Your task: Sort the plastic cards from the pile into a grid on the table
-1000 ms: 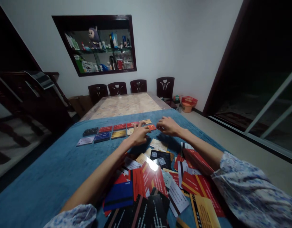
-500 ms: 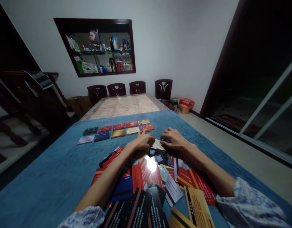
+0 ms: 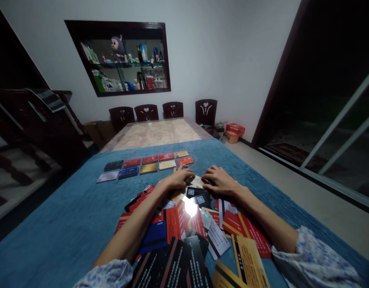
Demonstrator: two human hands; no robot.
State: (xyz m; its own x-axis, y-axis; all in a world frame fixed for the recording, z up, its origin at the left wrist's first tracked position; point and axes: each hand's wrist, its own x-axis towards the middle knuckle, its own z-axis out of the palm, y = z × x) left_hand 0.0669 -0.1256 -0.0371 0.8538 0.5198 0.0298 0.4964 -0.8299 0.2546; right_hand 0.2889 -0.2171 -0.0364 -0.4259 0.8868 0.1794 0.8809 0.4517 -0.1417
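Cream card (image 3: 197, 182) laid crosswise, long axis left-to-right, flanked now by left hand (image 3: 180, 178) and right hand (image 3: 219, 181), both drawn nearer; fingers curled, grip can't be told.

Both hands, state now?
Left hand: fingers curled by pale cream rectangular card; grip cannot be told.
Right hand: fingers curled by that card's other end; grip cannot be told.

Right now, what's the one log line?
left hand: at loose cream card | right hand: at it too | pile: jumbled | neat cards: two rows
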